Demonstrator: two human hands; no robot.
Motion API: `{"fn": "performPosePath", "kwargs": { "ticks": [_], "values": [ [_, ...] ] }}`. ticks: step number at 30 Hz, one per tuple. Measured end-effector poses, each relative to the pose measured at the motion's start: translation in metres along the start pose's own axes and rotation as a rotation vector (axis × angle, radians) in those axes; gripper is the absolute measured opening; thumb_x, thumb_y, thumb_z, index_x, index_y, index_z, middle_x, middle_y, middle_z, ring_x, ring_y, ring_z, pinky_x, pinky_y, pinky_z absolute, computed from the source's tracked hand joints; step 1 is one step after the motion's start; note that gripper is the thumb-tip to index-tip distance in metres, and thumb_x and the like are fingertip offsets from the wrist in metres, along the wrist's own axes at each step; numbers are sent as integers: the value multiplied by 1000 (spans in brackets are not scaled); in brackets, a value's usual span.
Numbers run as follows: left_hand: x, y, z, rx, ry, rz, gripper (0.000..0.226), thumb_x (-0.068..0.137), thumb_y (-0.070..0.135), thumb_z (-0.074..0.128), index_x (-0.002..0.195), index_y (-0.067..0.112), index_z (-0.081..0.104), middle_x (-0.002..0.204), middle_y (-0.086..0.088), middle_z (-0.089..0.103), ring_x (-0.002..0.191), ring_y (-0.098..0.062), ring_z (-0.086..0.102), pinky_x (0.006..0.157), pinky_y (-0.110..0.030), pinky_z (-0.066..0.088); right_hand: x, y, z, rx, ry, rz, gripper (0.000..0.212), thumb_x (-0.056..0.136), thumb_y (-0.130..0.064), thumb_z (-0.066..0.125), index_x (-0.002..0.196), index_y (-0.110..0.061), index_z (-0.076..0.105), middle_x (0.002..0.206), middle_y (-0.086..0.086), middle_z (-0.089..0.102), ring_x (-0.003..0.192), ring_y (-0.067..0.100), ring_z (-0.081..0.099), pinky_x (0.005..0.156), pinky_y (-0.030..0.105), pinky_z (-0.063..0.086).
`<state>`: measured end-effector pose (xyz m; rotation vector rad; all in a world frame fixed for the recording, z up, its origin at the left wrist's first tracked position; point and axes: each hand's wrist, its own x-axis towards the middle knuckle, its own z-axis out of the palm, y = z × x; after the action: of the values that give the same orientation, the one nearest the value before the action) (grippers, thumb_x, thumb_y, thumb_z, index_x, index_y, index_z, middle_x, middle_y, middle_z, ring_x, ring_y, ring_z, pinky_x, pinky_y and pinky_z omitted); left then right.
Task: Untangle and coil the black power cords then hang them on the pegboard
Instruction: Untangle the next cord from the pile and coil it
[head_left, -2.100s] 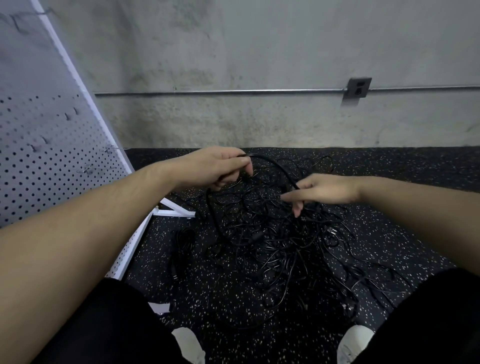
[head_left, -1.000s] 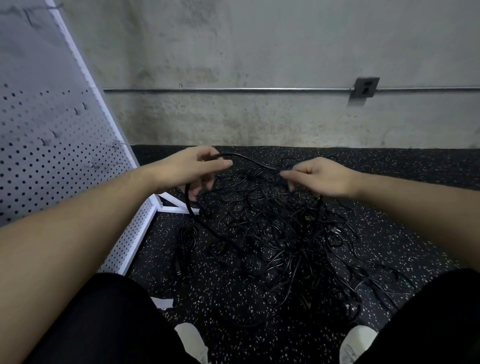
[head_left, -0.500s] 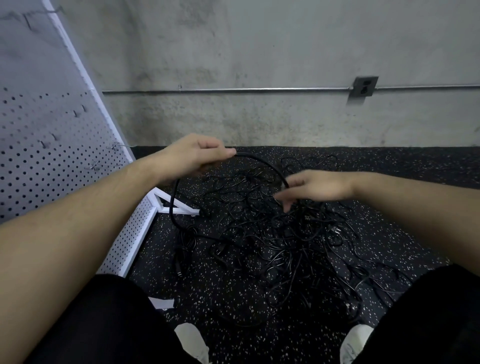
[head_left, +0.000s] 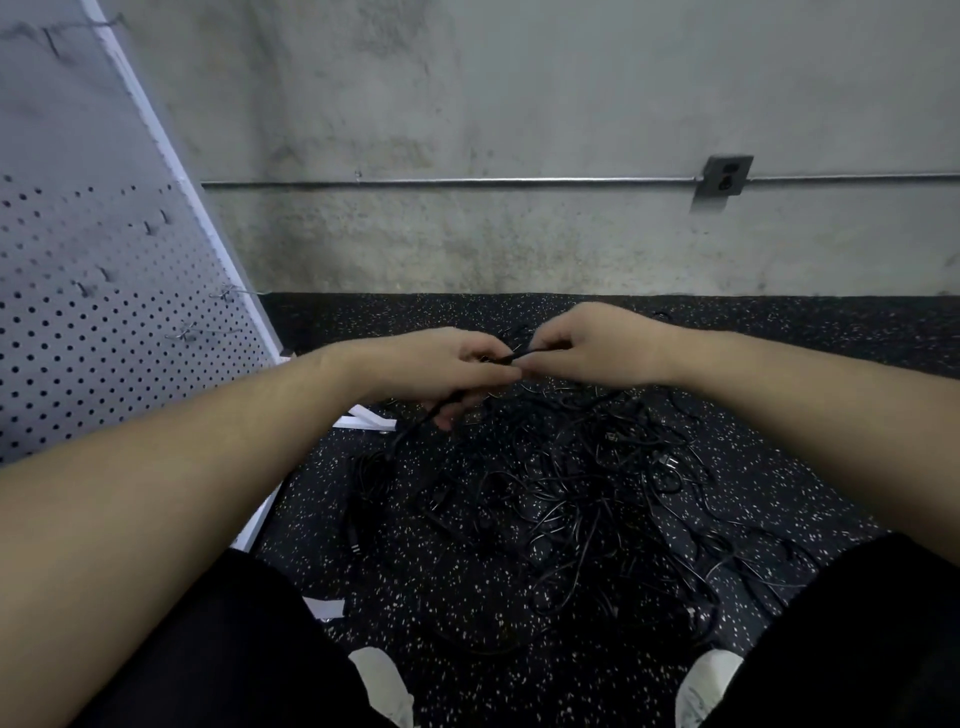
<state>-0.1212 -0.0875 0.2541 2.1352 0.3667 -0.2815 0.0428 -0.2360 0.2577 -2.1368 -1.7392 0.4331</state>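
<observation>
Speckled floor (head_left: 415, 571); both hands (head_left: 519, 358) seemingly pinch one cord (head_left: 514, 356).

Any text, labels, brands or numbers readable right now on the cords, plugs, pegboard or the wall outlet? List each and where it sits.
None readable.
Cords: no print or tags visible; the plugs are too small and dark to tell.
Pegboard: only holes and hooks, no label.
Outlet: grey plate, no marking legible.
Wall: stains only, no signs.
</observation>
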Motion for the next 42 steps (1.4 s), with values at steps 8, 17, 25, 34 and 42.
{"fn": "performPosePath", "kwargs": {
  "ticks": [8,17,25,34,42],
  "values": [
    [-12,5,-18,-14,93,102,29,104,38,52,84,20,64,61,7,40,49,-7,32,46,-18,28,-21,42,5,158,-256,143,37,98,-50,59,82,-22,76,77,-16,71,74,3,61,84,29,46],
    [-18,-30,-23,-91,178,-32,30,100,38,62,100,8,63,75,-13,66,58,-26,58,57,-29,52,-19,51,-3,90,60,92,36,101,-51,49,112,-27,73,79,-14,73,59,-4,59,65,10,47],
    [2,3,1,-123,193,116,33,100,51,56,91,22,70,61,6,48,58,-14,47,62,-31,45,-10,-1,-10,-22,34,-92,30,102,-43,53,100,-21,73,74,-8,68,60,5,56,58,19,44],
    [-4,6,-21,-463,321,323,41,83,31,66,49,23,46,52,3,30,47,-12,23,46,-22,20,-27,52,-3,150,-253,210,47,98,-56,53,89,-17,77,96,-18,73,104,1,61,100,30,31],
    [-11,-24,-16,-40,373,84,22,101,41,57,112,24,65,101,-2,76,66,-17,63,60,-31,47,-24,46,-14,100,36,164,39,105,-48,40,103,-26,71,55,-13,51,52,4,46,62,23,40]
  ]
}}
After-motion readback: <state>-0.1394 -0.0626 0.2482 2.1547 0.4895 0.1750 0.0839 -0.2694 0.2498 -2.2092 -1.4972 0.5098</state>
